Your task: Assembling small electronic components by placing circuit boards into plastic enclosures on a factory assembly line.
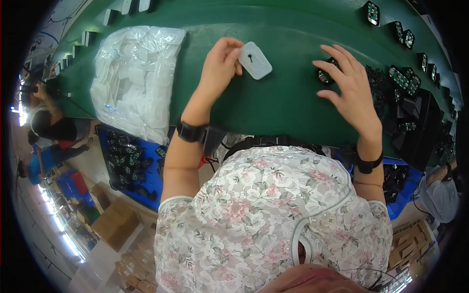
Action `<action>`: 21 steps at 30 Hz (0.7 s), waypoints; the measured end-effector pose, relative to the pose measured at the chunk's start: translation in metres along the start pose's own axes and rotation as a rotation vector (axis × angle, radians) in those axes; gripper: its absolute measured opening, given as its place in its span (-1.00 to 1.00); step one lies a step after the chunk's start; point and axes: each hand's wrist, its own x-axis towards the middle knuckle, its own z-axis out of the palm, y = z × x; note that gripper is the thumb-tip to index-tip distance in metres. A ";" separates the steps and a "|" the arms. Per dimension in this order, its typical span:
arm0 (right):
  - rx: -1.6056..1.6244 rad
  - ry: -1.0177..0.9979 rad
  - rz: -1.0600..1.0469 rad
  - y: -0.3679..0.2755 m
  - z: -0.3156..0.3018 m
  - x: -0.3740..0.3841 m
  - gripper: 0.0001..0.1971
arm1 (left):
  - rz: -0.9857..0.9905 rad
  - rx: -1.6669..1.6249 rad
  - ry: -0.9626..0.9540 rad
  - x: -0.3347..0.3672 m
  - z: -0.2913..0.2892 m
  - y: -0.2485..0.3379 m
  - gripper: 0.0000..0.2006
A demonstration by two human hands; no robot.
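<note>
A white, flat plastic cover (260,67) with rounded corners is pinched at its left edge by my left hand (220,66), above the green table (273,115). A small dark spot or part shows in the middle of the cover. Over to the right, my right hand (351,83) hovers with its fingers spread and thumb apart. Just beyond its fingers sits a small black housing with a circuit board (324,74), partly hidden by them. Whether the fingers touch that housing, I cannot tell.
A clear plastic bag (168,80) of white covers lies on the left. Several circuit boards (404,80) and a pile of small black parts (375,80) are at the right. Blue trays (155,180) with boards stand below the table edge. Other people (51,119) work at the left and right.
</note>
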 end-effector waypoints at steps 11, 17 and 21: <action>0.293 0.043 0.458 0.029 0.025 0.035 -0.64 | 0.428 0.902 0.289 0.015 0.031 0.008 -0.50; 0.091 0.264 0.331 0.042 0.034 0.042 -0.60 | 0.652 0.772 0.224 0.002 0.033 -0.009 -0.49; 0.193 0.178 0.231 0.037 0.031 0.034 -0.64 | 0.714 0.632 0.118 0.001 0.030 -0.008 -0.53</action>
